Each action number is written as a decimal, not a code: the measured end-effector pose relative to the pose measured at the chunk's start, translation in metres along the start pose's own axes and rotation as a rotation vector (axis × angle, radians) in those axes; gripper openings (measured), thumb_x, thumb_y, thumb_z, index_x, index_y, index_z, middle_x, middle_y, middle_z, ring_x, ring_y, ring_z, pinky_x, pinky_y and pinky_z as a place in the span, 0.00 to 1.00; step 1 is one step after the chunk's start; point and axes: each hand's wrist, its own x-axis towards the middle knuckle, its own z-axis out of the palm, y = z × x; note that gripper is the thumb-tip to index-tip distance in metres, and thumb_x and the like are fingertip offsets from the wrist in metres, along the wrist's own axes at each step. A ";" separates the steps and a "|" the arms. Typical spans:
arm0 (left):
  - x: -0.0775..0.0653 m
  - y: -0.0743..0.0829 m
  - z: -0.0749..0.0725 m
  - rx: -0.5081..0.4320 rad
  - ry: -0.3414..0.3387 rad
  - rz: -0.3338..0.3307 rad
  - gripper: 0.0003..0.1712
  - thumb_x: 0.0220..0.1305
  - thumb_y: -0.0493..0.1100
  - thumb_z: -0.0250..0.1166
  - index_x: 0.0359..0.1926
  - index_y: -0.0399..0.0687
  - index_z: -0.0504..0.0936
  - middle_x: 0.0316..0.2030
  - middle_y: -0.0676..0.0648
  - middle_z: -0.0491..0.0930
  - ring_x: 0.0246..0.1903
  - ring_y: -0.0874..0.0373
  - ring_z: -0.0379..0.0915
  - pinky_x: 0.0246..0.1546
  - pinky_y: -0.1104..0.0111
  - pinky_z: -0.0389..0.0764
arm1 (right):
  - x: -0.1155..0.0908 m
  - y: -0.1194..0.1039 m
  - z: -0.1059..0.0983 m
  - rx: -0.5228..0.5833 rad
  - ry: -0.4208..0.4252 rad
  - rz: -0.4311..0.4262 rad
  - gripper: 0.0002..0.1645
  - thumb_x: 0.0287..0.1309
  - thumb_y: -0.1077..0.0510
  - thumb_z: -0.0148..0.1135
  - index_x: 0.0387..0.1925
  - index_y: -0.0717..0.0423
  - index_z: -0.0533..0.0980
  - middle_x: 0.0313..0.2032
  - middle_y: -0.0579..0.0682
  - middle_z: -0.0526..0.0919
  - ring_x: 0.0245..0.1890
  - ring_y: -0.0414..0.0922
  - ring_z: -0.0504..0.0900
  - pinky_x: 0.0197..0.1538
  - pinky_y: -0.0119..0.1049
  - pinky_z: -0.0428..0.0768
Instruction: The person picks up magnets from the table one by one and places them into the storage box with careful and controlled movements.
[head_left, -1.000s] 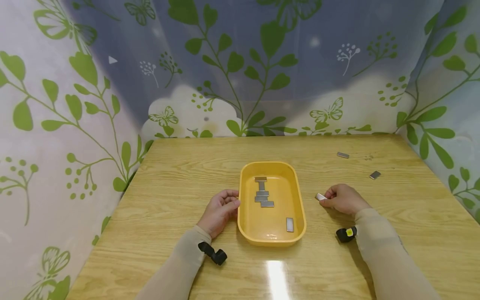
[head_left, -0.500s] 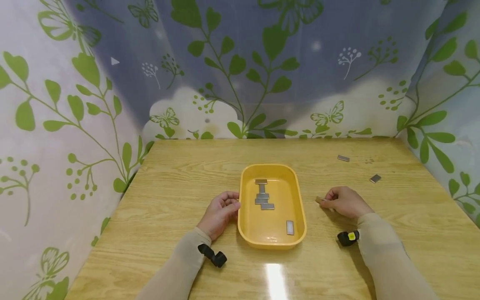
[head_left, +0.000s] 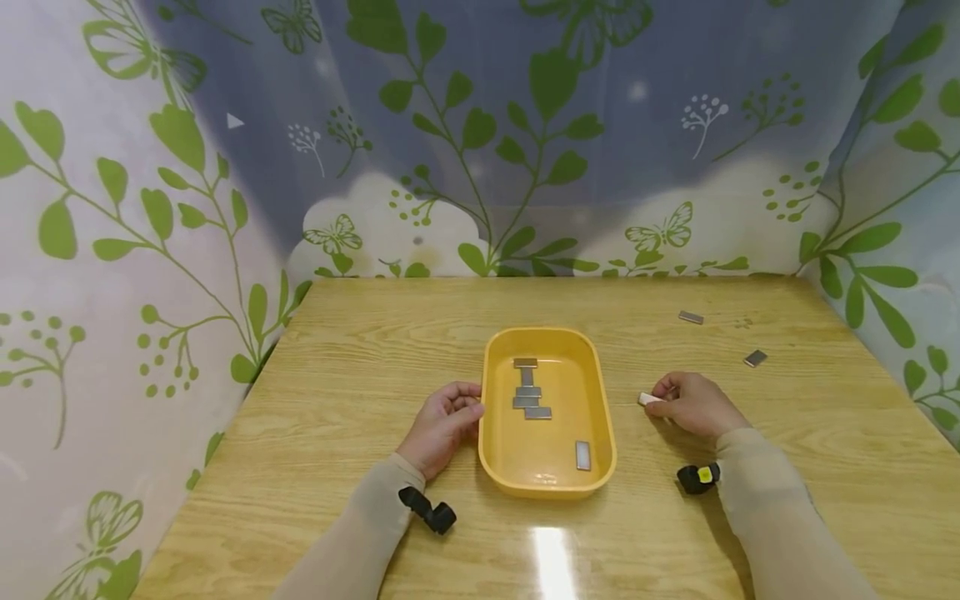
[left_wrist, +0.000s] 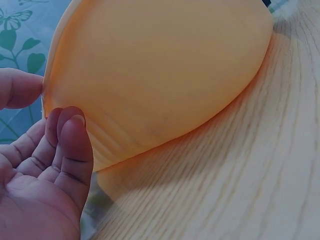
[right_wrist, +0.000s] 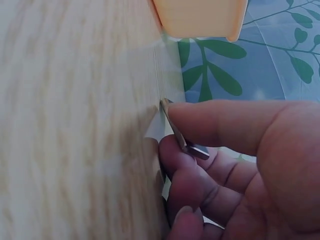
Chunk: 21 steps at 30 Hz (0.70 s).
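Observation:
A yellow plastic tray stands on the table. At its left side my left hand holds it, thumb at the rim and curled fingers against the outer wall. Inside, several small flat metal blocks lie in a staggered column. A single metal block lies apart in the tray's near right corner. To the right of the tray, my right hand pinches another flat metal block between thumb and fingers, low over the tabletop. Its face looks bright white in the head view.
Two loose metal blocks, a farther one and a nearer one, lie on the table at the back right. A leaf-patterned cloth hangs behind the table and at both sides.
In my right hand the block has turned slightly, its visible face going from bright to dull and back to bright. My left hand keeps its hold on the tray.

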 end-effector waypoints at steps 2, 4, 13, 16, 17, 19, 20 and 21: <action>0.000 -0.001 0.000 0.001 0.002 0.001 0.23 0.65 0.33 0.60 0.55 0.24 0.65 0.34 0.45 0.75 0.31 0.59 0.74 0.32 0.69 0.78 | 0.000 0.000 0.000 0.001 -0.008 0.003 0.19 0.57 0.52 0.66 0.41 0.62 0.74 0.32 0.53 0.78 0.29 0.46 0.74 0.32 0.38 0.72; 0.000 -0.001 0.000 0.003 0.005 0.003 0.22 0.65 0.33 0.60 0.55 0.25 0.66 0.34 0.45 0.75 0.31 0.59 0.74 0.32 0.69 0.78 | 0.001 0.000 0.001 0.000 -0.010 0.007 0.19 0.57 0.52 0.66 0.42 0.61 0.74 0.33 0.53 0.78 0.30 0.46 0.74 0.32 0.38 0.73; 0.000 -0.001 -0.001 0.006 0.009 -0.002 0.20 0.65 0.32 0.59 0.55 0.26 0.66 0.35 0.45 0.75 0.31 0.59 0.74 0.33 0.69 0.78 | -0.001 -0.002 0.001 0.007 -0.016 -0.004 0.20 0.62 0.50 0.61 0.44 0.63 0.73 0.36 0.54 0.79 0.30 0.46 0.75 0.32 0.38 0.73; 0.000 0.000 0.000 0.006 0.010 -0.002 0.21 0.65 0.32 0.59 0.55 0.26 0.66 0.35 0.45 0.74 0.31 0.59 0.74 0.33 0.69 0.78 | -0.001 -0.002 0.002 0.019 -0.019 -0.006 0.20 0.61 0.52 0.60 0.46 0.64 0.73 0.35 0.54 0.79 0.29 0.46 0.76 0.33 0.38 0.74; 0.000 0.000 0.000 0.005 0.010 -0.001 0.21 0.65 0.32 0.59 0.56 0.26 0.65 0.35 0.45 0.74 0.31 0.59 0.73 0.33 0.69 0.78 | -0.002 -0.003 0.002 0.020 -0.020 -0.009 0.20 0.61 0.53 0.61 0.46 0.65 0.72 0.36 0.55 0.79 0.29 0.46 0.76 0.33 0.38 0.74; 0.000 0.000 0.000 0.004 0.008 0.002 0.21 0.65 0.32 0.59 0.55 0.25 0.65 0.34 0.45 0.74 0.30 0.59 0.73 0.32 0.69 0.78 | -0.002 -0.003 0.003 0.018 -0.022 -0.016 0.21 0.59 0.55 0.62 0.47 0.66 0.72 0.37 0.56 0.79 0.29 0.46 0.77 0.33 0.39 0.75; 0.000 0.000 0.000 0.003 0.008 0.003 0.21 0.65 0.32 0.59 0.55 0.25 0.65 0.34 0.45 0.74 0.30 0.59 0.73 0.32 0.69 0.78 | -0.002 -0.002 0.003 0.014 -0.024 -0.021 0.21 0.58 0.55 0.63 0.47 0.66 0.72 0.38 0.56 0.79 0.30 0.46 0.77 0.33 0.39 0.75; 0.000 0.000 0.000 0.002 0.007 0.004 0.21 0.65 0.32 0.59 0.55 0.25 0.65 0.34 0.45 0.74 0.30 0.59 0.73 0.32 0.69 0.78 | -0.002 -0.002 0.003 0.009 -0.024 -0.025 0.22 0.57 0.55 0.64 0.48 0.66 0.72 0.39 0.57 0.79 0.30 0.46 0.77 0.34 0.39 0.75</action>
